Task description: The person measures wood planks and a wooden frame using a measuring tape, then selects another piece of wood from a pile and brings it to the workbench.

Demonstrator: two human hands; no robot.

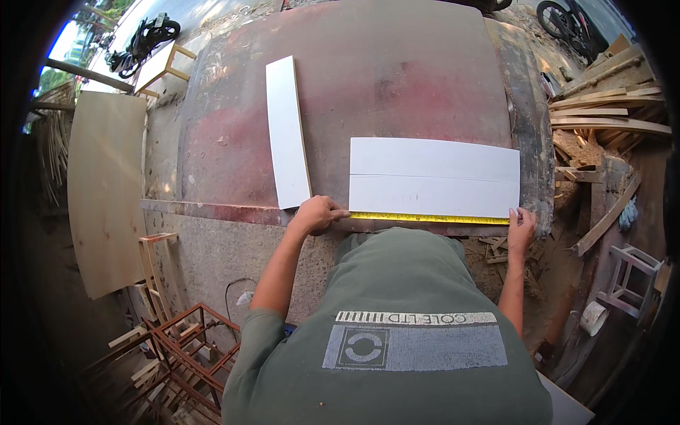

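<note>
Head view. White panel (pixel 434 159): desk's (pixel 397 78) four o'clock, apparently for easy reach. Yellow tape (pixel 430 218): along panel's six-o'clock edge. Left hand (pixel 319 214), right hand (pixel 522 225): fingers pinching tape at nine- and three-o'clock ends, presumably keeping it straight. White strip (pixel 288 134): panel's nine o'clock, apart.

The shirt (pixel 397 283) is green with short sleeves (pixel 261 336). It has a grey box (pixel 446 347), a ring (pixel 348 348) and a pale strip (pixel 435 318).
</note>
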